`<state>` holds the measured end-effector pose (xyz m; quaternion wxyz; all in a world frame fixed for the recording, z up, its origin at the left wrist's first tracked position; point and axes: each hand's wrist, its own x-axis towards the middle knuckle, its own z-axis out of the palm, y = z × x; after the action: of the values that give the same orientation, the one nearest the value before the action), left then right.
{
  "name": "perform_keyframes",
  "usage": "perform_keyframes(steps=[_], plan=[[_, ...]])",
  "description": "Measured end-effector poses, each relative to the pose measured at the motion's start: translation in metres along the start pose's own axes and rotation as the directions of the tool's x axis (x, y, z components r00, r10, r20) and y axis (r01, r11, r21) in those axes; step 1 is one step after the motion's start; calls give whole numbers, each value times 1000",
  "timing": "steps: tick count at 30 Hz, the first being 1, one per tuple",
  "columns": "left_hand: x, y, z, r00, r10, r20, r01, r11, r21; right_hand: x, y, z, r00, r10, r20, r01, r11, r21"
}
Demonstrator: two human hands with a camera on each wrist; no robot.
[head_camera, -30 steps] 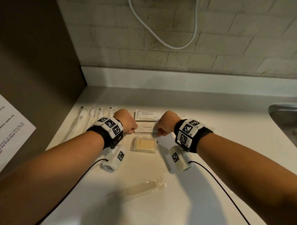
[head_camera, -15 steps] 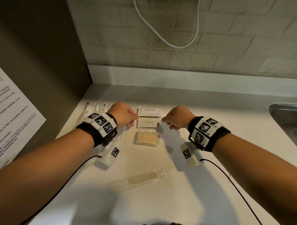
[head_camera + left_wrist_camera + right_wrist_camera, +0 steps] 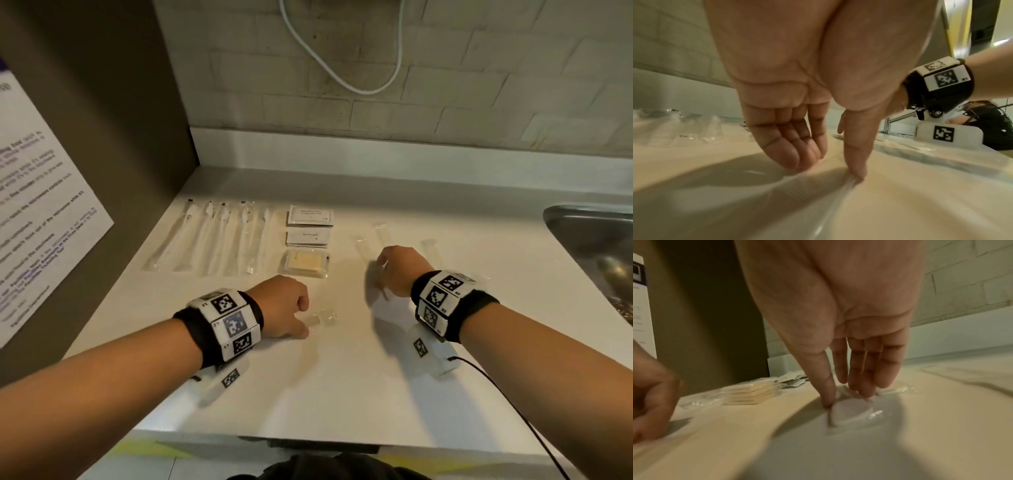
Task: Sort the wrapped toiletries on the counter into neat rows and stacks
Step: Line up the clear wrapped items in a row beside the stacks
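Observation:
My left hand (image 3: pixel 301 320) is down on the clear-wrapped comb (image 3: pixel 323 318) near the middle of the white counter (image 3: pixel 342 394). Its curled fingers (image 3: pixel 797 155) and its thumb pinch the comb's wrapper (image 3: pixel 818 194). My right hand (image 3: pixel 383 274) is further right, with its thumb and fingertips (image 3: pixel 863 391) pinching a small clear-wrapped packet (image 3: pixel 851 413) that lies on the counter. A row of wrapped toothbrushes (image 3: pixel 209 240) lies at the back left. Beside it stand a sachet stack (image 3: pixel 310 216), toothpaste sachets (image 3: pixel 308 237) and a stack of wrapped soaps (image 3: pixel 305 262).
More clear-wrapped packets (image 3: pixel 382 233) lie loose behind my right hand. A metal sink (image 3: pixel 596 240) is at the right edge. A dark panel with a printed notice (image 3: pixel 44 212) walls off the left. The counter's front edge (image 3: pixel 308 437) is close to my body.
Both hands left the toothpaste sachets and drew back toward me. The left went down onto the comb, the right swung right onto a clear packet.

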<state>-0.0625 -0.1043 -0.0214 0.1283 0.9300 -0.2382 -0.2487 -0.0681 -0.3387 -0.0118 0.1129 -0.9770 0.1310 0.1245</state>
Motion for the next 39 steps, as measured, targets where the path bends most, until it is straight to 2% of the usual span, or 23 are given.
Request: perform_keyframes(steps=[4,7,10,13,15,17,19,22,25,29,31,34,36,37,39], plan=[[0,1,7,1000,-28,-1,28,995,-96,-17,3,5,997,75,2,-73,978,196],[-2,8,7,1000,1,-15,-3,993,-115,-32,4,7,994,100,46,-108,968,226],[-5,22,3,995,59,-76,-70,985,-159,-43,10,7,995,80,58,-92,965,246],[1,37,-5,982,54,-183,-113,938,-328,-46,19,2,999,41,14,-43,914,404],[6,49,-13,971,-27,-239,-112,828,-549,-47,20,-9,999,21,-40,4,837,548],[10,65,-20,964,-105,-244,-123,636,-762,-51,16,-24,996,-11,-85,66,722,689],[12,79,-25,956,-141,-258,-161,483,-861,-56,13,-38,992,-60,-111,123,637,761],[15,94,-27,941,-192,-279,-202,344,-917,-62,12,-44,980,-141,-140,197,620,760],[21,102,-19,941,-203,-270,-207,284,-936,-64,20,-39,977,-158,-143,212,638,740],[31,117,-1,933,-195,-302,-200,417,-887,-64,42,-28,989,-99,-112,149,582,800],[36,129,8,928,-200,-315,-191,470,-862,-63,59,-24,993,-75,-86,114,600,792],[47,137,18,907,-270,-322,-112,583,-804,-58,97,-21,992,21,-126,79,671,737],[57,139,20,893,-323,-313,-53,615,-787,-55,124,-22,978,123,-170,11,778,628],[61,142,20,889,-340,-308,-24,636,-772,-57,136,-22,973,166,-159,-55,840,539],[69,149,16,886,-360,-294,19,660,-751,-60,147,-20,973,225,-59,-190,915,357]])
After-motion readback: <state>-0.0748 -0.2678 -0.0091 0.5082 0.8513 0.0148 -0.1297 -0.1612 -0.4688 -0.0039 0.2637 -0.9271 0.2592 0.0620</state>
